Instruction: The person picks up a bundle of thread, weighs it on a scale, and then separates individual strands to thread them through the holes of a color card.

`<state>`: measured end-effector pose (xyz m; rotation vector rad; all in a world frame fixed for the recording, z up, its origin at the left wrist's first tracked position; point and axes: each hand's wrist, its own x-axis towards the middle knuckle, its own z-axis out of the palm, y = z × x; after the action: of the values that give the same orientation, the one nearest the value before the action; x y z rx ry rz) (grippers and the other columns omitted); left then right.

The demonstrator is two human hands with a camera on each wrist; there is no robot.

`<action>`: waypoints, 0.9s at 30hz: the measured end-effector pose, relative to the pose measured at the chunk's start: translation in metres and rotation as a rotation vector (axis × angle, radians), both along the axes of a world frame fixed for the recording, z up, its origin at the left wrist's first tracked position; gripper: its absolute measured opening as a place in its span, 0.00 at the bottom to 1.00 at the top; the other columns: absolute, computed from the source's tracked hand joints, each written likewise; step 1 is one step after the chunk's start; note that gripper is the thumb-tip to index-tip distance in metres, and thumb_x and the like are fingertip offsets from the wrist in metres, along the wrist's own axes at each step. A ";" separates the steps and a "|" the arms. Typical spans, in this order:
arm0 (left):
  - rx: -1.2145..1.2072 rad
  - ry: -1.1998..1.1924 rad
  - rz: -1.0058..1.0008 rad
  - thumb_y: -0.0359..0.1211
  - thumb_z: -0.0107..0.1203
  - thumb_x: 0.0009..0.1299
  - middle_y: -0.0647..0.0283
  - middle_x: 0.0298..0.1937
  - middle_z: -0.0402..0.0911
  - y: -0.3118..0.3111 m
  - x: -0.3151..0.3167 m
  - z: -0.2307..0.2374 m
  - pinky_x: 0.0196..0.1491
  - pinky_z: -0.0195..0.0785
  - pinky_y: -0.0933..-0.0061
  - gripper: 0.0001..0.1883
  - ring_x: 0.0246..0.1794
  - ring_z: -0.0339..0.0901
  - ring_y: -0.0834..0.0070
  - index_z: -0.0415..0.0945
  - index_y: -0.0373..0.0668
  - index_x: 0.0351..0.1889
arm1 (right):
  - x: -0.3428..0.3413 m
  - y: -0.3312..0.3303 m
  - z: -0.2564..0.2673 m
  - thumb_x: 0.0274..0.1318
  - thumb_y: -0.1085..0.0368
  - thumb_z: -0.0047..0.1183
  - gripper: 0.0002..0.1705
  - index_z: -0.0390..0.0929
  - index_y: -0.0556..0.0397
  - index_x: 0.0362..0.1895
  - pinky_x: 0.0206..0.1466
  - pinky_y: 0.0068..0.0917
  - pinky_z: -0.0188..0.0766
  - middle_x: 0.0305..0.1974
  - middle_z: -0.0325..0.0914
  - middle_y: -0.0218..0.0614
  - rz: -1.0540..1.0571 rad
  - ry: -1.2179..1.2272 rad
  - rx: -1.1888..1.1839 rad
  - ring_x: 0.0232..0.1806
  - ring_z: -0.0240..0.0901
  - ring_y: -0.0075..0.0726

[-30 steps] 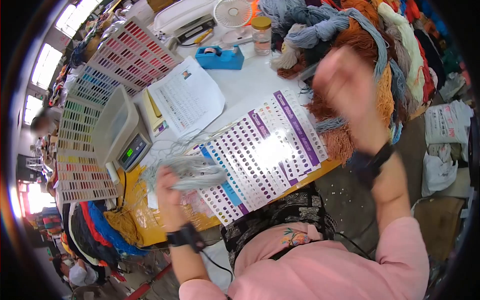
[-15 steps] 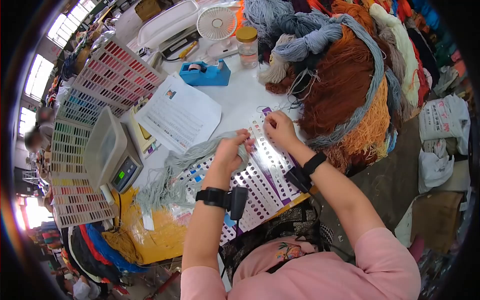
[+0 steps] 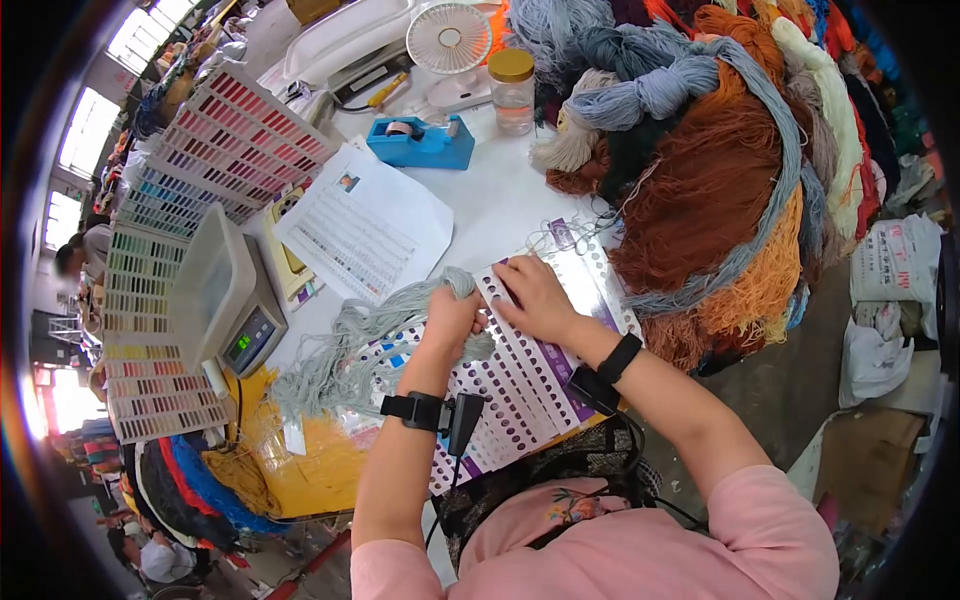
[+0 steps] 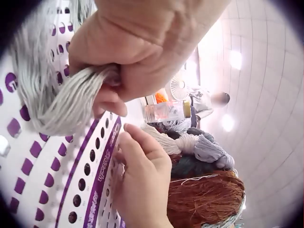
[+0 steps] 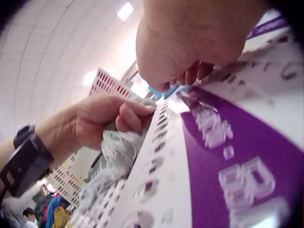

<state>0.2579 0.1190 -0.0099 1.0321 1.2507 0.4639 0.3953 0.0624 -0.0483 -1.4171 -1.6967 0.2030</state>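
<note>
The left hand (image 3: 452, 318) grips a bundle of pale grey-green thread (image 3: 375, 335), whose strands trail left over the table; in the left wrist view the thread (image 4: 71, 102) loops out of the curled fingers of the left hand (image 4: 142, 47). Just right of it, the right hand (image 3: 538, 300) lies on the white and purple cards with rows of holes (image 3: 515, 375). In the right wrist view the fingers of the right hand (image 5: 190, 47) bend down at a card's edge, beside the purple strip (image 5: 237, 156); what its fingertips touch is partly hidden.
A scale with a tray (image 3: 255, 340), a colour chart (image 3: 150, 290) and a printed sheet (image 3: 365, 225) are at the left. Behind stand a blue tape dispenser (image 3: 420, 143), a jar (image 3: 513, 95) and a small fan (image 3: 448, 40). Yarn heaps (image 3: 690, 180) fill the right side.
The right hand has come down from over the yarn heap onto the cards, beside the left hand. The left hand has carried the thread rightward, and its strands now lie across the cards.
</note>
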 end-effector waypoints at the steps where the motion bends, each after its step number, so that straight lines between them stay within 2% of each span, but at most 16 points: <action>1: 0.000 -0.050 0.003 0.25 0.48 0.58 0.64 0.17 0.69 0.001 -0.001 -0.006 0.14 0.54 0.84 0.04 0.12 0.63 0.82 0.69 0.33 0.23 | -0.002 -0.004 0.004 0.32 0.60 0.54 0.25 0.71 0.55 0.40 0.42 0.35 0.58 0.37 0.64 0.39 0.010 -0.130 -0.007 0.38 0.61 0.44; 6: 0.056 -0.110 0.055 0.25 0.48 0.58 0.65 0.17 0.68 -0.001 0.009 -0.022 0.14 0.53 0.81 0.06 0.11 0.62 0.82 0.67 0.34 0.21 | 0.003 -0.002 0.002 0.32 0.60 0.55 0.23 0.72 0.54 0.39 0.43 0.32 0.59 0.35 0.65 0.37 0.099 -0.023 -0.043 0.38 0.62 0.42; 10: 0.159 0.039 0.132 0.26 0.47 0.60 0.65 0.20 0.70 0.001 0.005 -0.029 0.13 0.53 0.84 0.02 0.10 0.60 0.85 0.67 0.36 0.28 | 0.001 -0.004 0.007 0.33 0.64 0.55 0.19 0.73 0.54 0.36 0.44 0.30 0.59 0.34 0.67 0.37 0.039 0.071 -0.081 0.38 0.63 0.41; 13: -0.365 -0.684 0.303 0.26 0.45 0.61 0.64 0.22 0.71 0.008 -0.029 0.001 0.13 0.50 0.88 0.07 0.10 0.59 0.90 0.69 0.33 0.35 | 0.002 -0.003 -0.001 0.38 0.68 0.52 0.13 0.73 0.53 0.34 0.44 0.30 0.60 0.32 0.67 0.37 0.012 0.060 -0.053 0.36 0.64 0.41; 16: -0.558 -1.021 0.258 0.25 0.44 0.61 0.65 0.24 0.71 0.004 -0.037 0.013 0.12 0.46 0.92 0.07 0.10 0.56 0.95 0.70 0.34 0.36 | 0.002 0.001 -0.009 0.42 0.73 0.46 0.09 0.73 0.53 0.32 0.42 0.32 0.60 0.29 0.69 0.36 0.043 0.141 -0.029 0.34 0.65 0.41; 17: -0.497 -0.881 0.102 0.27 0.47 0.60 0.67 0.22 0.71 0.006 -0.033 0.007 0.11 0.45 0.89 0.07 0.09 0.57 0.91 0.70 0.35 0.35 | 0.005 0.002 -0.014 0.42 0.72 0.47 0.09 0.72 0.53 0.33 0.42 0.33 0.60 0.29 0.69 0.36 0.067 0.188 -0.020 0.34 0.66 0.41; 18: -0.373 -0.580 -0.019 0.28 0.48 0.59 0.68 0.21 0.71 0.004 -0.023 0.006 0.11 0.47 0.88 0.08 0.09 0.58 0.90 0.70 0.35 0.35 | 0.007 0.001 -0.013 0.42 0.71 0.47 0.10 0.72 0.52 0.33 0.41 0.33 0.59 0.29 0.69 0.36 0.089 0.233 -0.011 0.34 0.66 0.42; 19: -0.246 -0.278 -0.137 0.29 0.50 0.59 0.68 0.20 0.71 0.000 -0.009 0.004 0.12 0.48 0.88 0.08 0.10 0.59 0.89 0.71 0.35 0.34 | 0.009 0.000 -0.011 0.41 0.73 0.47 0.10 0.72 0.52 0.34 0.41 0.34 0.59 0.28 0.70 0.36 0.101 0.350 -0.114 0.32 0.67 0.42; 20: -0.116 0.022 -0.253 0.31 0.51 0.58 0.68 0.20 0.71 -0.003 0.001 0.005 0.12 0.49 0.87 0.09 0.10 0.60 0.87 0.71 0.35 0.34 | 0.010 0.000 -0.009 0.41 0.72 0.47 0.11 0.72 0.52 0.35 0.41 0.35 0.59 0.28 0.70 0.37 0.083 0.279 -0.091 0.33 0.66 0.42; 21: 0.070 0.071 -0.249 0.33 0.54 0.56 0.67 0.19 0.72 -0.006 0.004 0.007 0.14 0.52 0.85 0.11 0.12 0.64 0.84 0.71 0.36 0.32 | 0.009 0.000 -0.009 0.41 0.71 0.48 0.12 0.72 0.52 0.36 0.41 0.35 0.59 0.29 0.70 0.37 0.061 0.210 -0.070 0.33 0.66 0.43; 22: 0.101 0.145 -0.241 0.33 0.54 0.56 0.67 0.21 0.72 -0.004 -0.003 0.014 0.15 0.54 0.86 0.11 0.13 0.65 0.83 0.71 0.36 0.31 | 0.007 -0.001 -0.009 0.41 0.70 0.48 0.13 0.72 0.52 0.37 0.42 0.36 0.60 0.29 0.70 0.38 0.036 0.145 -0.054 0.34 0.66 0.43; 23: 0.130 0.221 -0.234 0.34 0.54 0.56 0.67 0.22 0.73 0.000 -0.018 0.035 0.17 0.55 0.86 0.11 0.14 0.65 0.83 0.72 0.36 0.31 | 0.005 -0.006 -0.001 0.38 0.63 0.52 0.19 0.70 0.53 0.40 0.46 0.37 0.57 0.34 0.68 0.38 0.034 0.059 -0.128 0.39 0.64 0.43; 24: 0.058 0.263 -0.265 0.37 0.54 0.57 0.67 0.23 0.74 0.004 -0.035 0.072 0.17 0.56 0.87 0.11 0.15 0.66 0.84 0.72 0.38 0.31 | 0.004 -0.009 0.002 0.37 0.61 0.52 0.22 0.69 0.53 0.41 0.48 0.37 0.56 0.36 0.67 0.38 0.020 -0.003 -0.161 0.41 0.62 0.42; 25: -0.020 0.046 -0.121 0.39 0.52 0.59 0.69 0.23 0.73 0.022 -0.097 0.094 0.17 0.57 0.87 0.10 0.16 0.66 0.85 0.72 0.41 0.28 | 0.001 -0.010 0.005 0.36 0.59 0.53 0.25 0.68 0.54 0.42 0.50 0.37 0.54 0.37 0.66 0.38 0.003 -0.055 -0.183 0.42 0.61 0.42; 26: 0.043 -0.075 0.198 0.39 0.50 0.61 0.69 0.23 0.72 0.032 -0.142 0.097 0.16 0.58 0.87 0.10 0.15 0.65 0.86 0.70 0.43 0.26 | -0.002 -0.008 0.008 0.35 0.57 0.54 0.27 0.67 0.54 0.44 0.51 0.36 0.52 0.39 0.65 0.38 0.001 -0.116 -0.205 0.44 0.60 0.41; 27: 0.058 -0.243 0.331 0.37 0.49 0.62 0.69 0.23 0.71 0.051 -0.198 0.099 0.14 0.56 0.89 0.09 0.13 0.62 0.89 0.68 0.43 0.25 | -0.002 -0.007 0.007 0.34 0.56 0.54 0.29 0.66 0.55 0.45 0.55 0.36 0.48 0.40 0.64 0.38 0.017 -0.090 -0.240 0.46 0.58 0.39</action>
<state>0.0596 0.1703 0.0890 0.7894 1.1966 0.8594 0.3932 0.0554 -0.0411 -1.6084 -1.8050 0.3680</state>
